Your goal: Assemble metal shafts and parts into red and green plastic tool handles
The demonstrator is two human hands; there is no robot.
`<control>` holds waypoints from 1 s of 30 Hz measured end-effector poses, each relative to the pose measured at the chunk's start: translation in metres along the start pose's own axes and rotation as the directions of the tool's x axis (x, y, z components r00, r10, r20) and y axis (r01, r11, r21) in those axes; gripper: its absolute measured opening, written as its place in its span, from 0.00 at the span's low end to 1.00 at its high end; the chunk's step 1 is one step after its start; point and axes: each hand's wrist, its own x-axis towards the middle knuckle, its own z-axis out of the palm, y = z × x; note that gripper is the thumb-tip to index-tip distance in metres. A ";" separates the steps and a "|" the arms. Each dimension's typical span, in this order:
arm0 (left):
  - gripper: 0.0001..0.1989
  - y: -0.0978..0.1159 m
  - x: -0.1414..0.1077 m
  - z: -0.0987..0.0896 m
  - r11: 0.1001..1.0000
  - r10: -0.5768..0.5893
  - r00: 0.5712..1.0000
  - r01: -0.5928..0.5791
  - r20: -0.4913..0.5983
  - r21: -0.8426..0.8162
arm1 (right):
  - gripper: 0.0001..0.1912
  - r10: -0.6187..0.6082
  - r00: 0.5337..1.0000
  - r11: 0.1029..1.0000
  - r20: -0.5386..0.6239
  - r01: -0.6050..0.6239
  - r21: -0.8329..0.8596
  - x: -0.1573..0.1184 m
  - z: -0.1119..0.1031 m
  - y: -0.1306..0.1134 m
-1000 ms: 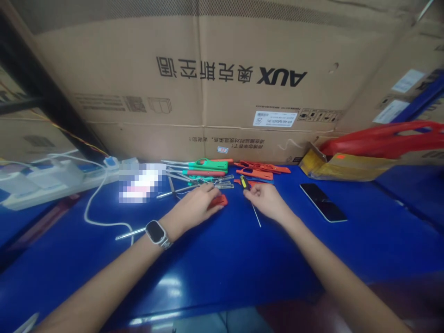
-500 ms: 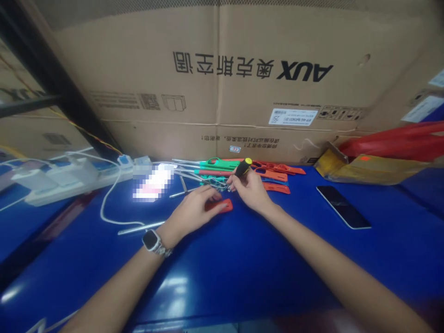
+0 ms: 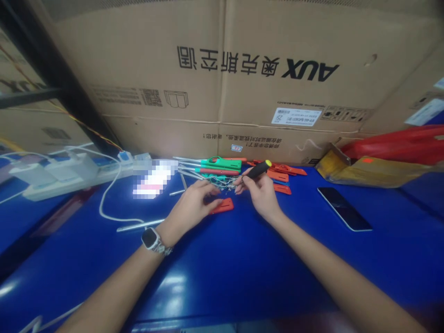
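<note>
My right hand [image 3: 262, 196] is closed around a screwdriver [image 3: 259, 170] with a black handle and yellow end. It leans up to the right, its tip hidden near the fingers. My left hand [image 3: 194, 203] curls over a red stick lighter [image 3: 225, 205] flat on the table, with the thumb along its handle; its metal tube [image 3: 135, 225] sticks out to the left under the wrist. Beyond both hands lie a green stick lighter [image 3: 225, 163] and several others in a heap. Small metal pieces [image 3: 229, 184] lie between my hands.
A blue table [image 3: 222, 277] holds everything. At right lie a dark phone [image 3: 343, 209] and an open cardboard box [image 3: 364, 171] with red plastic. At left are a power strip [image 3: 79, 178], white cables and a bright blurred screen [image 3: 155, 180]. A large carton [image 3: 222, 92] stands behind.
My right hand has moved slightly right, and the screwdriver has tipped from steep to a lower slant toward the right. My left hand stays at the red lighter, its fingers shifted a little.
</note>
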 end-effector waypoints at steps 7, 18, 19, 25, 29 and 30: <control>0.03 0.003 -0.001 0.010 0.994 -0.045 0.994 0.035 -0.097 -0.106 | 0.11 0.024 1.000 0.984 -0.009 -0.022 0.176 -0.004 0.005 -0.016; 0.06 0.006 -0.001 0.009 0.994 -0.007 0.997 -0.001 -0.079 -0.107 | 0.13 -0.026 0.999 0.990 0.027 0.022 0.138 -0.006 0.006 -0.018; 0.07 0.006 -0.001 0.009 0.994 -0.011 0.997 0.002 -0.080 -0.109 | 0.13 -0.033 0.999 0.991 0.024 0.030 0.133 -0.006 0.006 -0.019; 0.06 0.007 -0.001 0.009 0.995 -0.003 0.997 -0.004 -0.078 -0.096 | 0.15 -0.016 0.999 0.995 0.033 0.013 0.098 -0.007 0.006 -0.020; 0.06 0.008 -0.001 0.008 0.996 0.022 0.997 -0.027 -0.069 -0.083 | 0.15 -0.015 0.999 0.996 0.039 0.011 0.091 -0.008 0.007 -0.020; 0.06 0.008 -0.001 0.008 0.996 0.023 0.997 -0.029 -0.075 -0.082 | 0.15 -0.018 0.999 0.995 0.040 0.014 0.095 -0.008 0.007 -0.021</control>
